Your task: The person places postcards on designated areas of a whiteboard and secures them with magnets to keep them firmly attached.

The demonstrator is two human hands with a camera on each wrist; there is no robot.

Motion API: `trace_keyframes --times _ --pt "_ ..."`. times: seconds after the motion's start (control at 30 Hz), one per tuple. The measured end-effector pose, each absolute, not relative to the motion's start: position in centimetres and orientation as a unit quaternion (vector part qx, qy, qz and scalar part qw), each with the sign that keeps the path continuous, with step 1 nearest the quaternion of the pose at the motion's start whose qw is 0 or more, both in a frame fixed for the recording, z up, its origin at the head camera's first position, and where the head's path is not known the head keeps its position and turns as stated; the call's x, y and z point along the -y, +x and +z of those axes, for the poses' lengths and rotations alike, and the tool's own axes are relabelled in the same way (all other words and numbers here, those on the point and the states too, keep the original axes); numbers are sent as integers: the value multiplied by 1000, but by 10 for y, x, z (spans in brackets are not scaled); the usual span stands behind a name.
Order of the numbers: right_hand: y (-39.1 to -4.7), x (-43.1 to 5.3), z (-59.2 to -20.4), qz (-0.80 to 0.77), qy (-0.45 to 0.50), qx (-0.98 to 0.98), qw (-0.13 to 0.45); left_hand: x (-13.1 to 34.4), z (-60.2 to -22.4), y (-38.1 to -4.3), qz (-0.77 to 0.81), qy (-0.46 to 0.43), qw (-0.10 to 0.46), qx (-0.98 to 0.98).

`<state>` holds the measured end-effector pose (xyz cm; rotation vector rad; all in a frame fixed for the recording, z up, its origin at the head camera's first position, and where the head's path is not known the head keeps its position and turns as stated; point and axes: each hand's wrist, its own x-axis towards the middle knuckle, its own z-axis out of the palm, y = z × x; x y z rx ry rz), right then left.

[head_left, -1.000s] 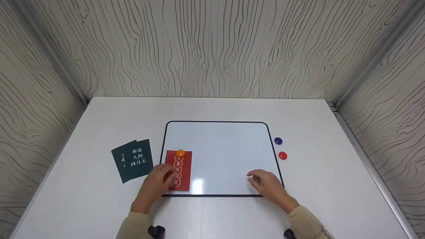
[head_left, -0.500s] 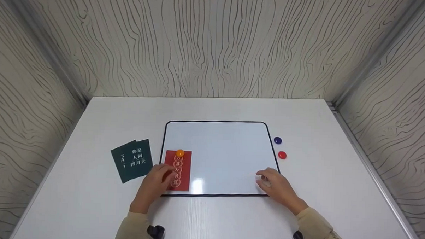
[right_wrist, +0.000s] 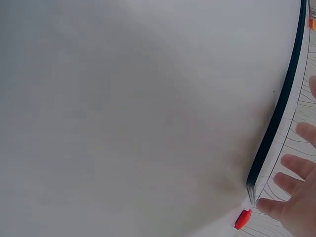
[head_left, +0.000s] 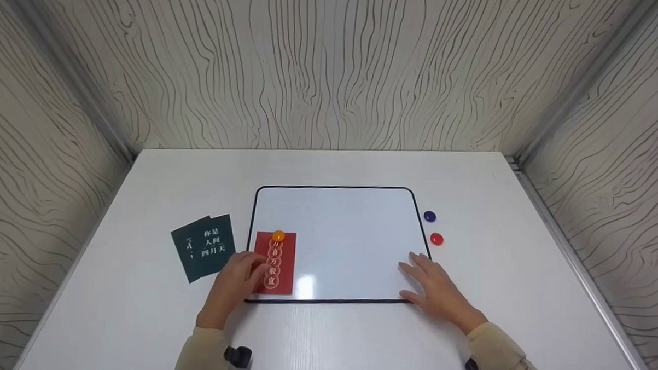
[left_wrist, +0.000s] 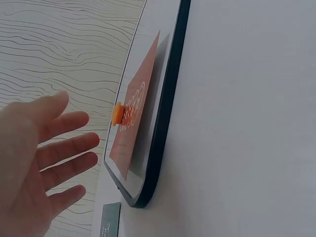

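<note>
A red card (head_left: 283, 271) with a column of round characters lies on the left part of a black-rimmed whiteboard (head_left: 349, 224). An orange round magnet (head_left: 278, 236) sits at the card's top edge. In the left wrist view the near end of the card (left_wrist: 136, 128) stands up off the board, with a shadow beneath. My left hand (head_left: 232, 280) hovers over the card's left side, holding nothing, its fingers loosely bent. Over the board's lower right corner, my right hand (head_left: 437, 290) spreads its fingers with nothing in them.
Two dark green cards (head_left: 217, 252) overlap on the table left of the board. A blue magnet (head_left: 429, 216) and a red magnet (head_left: 436, 239) lie just off the board's right edge. Patterned walls (head_left: 333, 70) enclose the table at the back and sides.
My right hand has moved to the right, and its curled fingers have spread apart. The left hand has shifted slightly left, uncovering a little more of the red card.
</note>
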<state>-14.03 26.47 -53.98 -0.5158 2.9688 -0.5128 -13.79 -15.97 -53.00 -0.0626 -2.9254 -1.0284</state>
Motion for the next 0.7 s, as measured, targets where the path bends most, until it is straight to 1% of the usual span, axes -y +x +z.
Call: trace_keyframes --times 0.23,0.43,0.7 --pt "-141 -272 -544 -160 -193 -966 71 165 -528 -138 -343 -6 15 939" --pt "-141 -275 -547 -170 -189 -962 99 169 -526 -139 -342 5 6 940" --pt "-141 -275 -547 -177 -188 -960 105 172 -527 -139 -335 6 4 942"
